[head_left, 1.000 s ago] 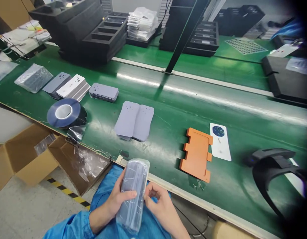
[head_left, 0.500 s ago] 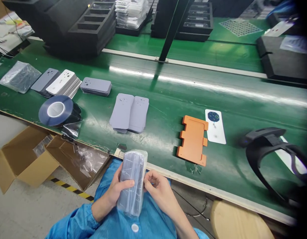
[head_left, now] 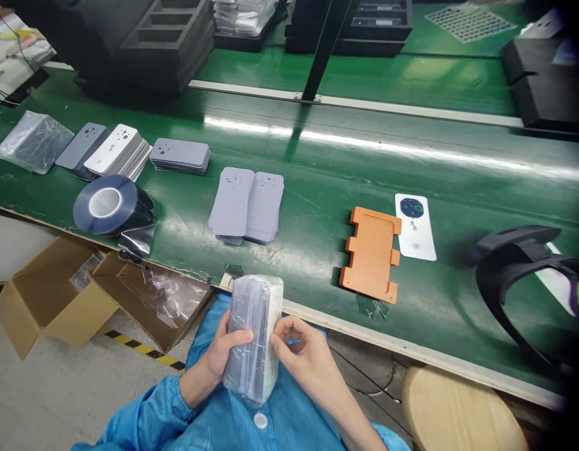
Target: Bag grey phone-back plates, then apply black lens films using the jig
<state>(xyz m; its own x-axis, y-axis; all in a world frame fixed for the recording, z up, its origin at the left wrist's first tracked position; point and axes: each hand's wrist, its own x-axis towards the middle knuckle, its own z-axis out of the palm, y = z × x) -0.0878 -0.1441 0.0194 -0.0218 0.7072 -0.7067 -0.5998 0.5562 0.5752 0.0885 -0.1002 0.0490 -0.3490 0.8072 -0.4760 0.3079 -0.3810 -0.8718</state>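
Left hand: closed around the left edge of the pack, thumb laid across its front face, fingers behind. It bears the load.

Right hand: narrow, fingers curled in, tips bunched against the pack's right edge about halfway up. We cannot tell whether they pinch the film or only touch it.

Pack: a stack of grey sheets sealed in clear film, held roughly upright and tipped slightly away, over the lap in the blue coat. It sits just in front of the near edge of the table and does not rest on it.

On the green table, left to right:
- a bagged stack
- a white-topped stack
- a grey stack
- a tape roll near the front edge
- two loose grey piles side by side, touching
- an orange jig
- a white card just beside the jig

Markings: the card carries a dark round print with smaller circles in it. Any lettering there is too small for us to read. The sheets show punched holes near one end, and we can read no text on them.

Below the table, left: an open cardboard box with plastic film inside. Lower right: a wooden stool.
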